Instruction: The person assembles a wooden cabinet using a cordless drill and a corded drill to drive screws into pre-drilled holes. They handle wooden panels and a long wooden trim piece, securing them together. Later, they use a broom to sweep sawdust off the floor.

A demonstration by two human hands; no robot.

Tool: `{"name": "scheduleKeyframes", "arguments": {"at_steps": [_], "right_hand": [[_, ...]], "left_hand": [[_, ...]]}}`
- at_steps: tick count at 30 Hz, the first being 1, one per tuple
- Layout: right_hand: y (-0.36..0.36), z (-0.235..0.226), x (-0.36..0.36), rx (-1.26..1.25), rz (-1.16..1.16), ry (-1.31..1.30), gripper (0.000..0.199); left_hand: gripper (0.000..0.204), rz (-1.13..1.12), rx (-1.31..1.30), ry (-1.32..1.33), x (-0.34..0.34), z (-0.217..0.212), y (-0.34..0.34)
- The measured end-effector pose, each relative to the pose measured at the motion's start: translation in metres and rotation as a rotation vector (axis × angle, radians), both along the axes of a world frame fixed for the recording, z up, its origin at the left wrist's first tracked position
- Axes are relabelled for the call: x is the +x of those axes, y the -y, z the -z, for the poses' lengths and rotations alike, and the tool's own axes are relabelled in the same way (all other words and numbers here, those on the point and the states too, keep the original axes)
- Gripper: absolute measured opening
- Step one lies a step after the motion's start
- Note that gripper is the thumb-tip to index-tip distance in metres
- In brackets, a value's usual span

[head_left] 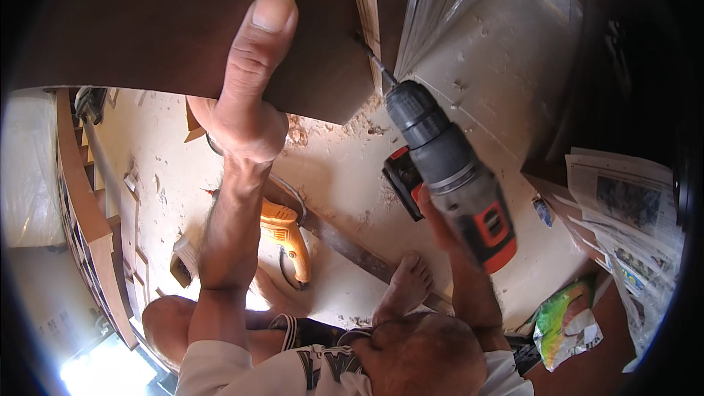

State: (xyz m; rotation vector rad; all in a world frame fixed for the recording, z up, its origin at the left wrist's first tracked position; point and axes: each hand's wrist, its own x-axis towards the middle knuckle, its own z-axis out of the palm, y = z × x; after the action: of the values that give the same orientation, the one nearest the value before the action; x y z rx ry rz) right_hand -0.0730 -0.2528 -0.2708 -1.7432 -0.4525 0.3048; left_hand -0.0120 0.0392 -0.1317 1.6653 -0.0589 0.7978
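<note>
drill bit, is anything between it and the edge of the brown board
Nothing visible is. The bit of the drill in the right hand already meets the pale edge of the brown board, which the left hand presses flat.

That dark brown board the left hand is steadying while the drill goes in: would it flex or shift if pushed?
The dark brown board looks flat and rigid, so probably stiff. Its smooth face may slide under the left hand, which only presses on it. The drill in the right hand bears on its edge, so it could shift sideways.
</note>
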Motion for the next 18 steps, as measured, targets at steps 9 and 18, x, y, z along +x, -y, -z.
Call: {"name": "scheduleKeyframes", "arguments": {"at_steps": [9, 18], "right_hand": [[-0.008, 0.009, -0.010, 0.103, 0.072, -0.240, 0.010], [0.002, 0.017, 0.003, -0.116, 0.077, -0.198, 0.016]], "left_hand": [[0.033, -0.130, -0.095, 0.086, 0.006, -0.006, 0.021], [0.036, -0.089, -0.035, 0.026, 0.002, -0.016, 0.026]]}}
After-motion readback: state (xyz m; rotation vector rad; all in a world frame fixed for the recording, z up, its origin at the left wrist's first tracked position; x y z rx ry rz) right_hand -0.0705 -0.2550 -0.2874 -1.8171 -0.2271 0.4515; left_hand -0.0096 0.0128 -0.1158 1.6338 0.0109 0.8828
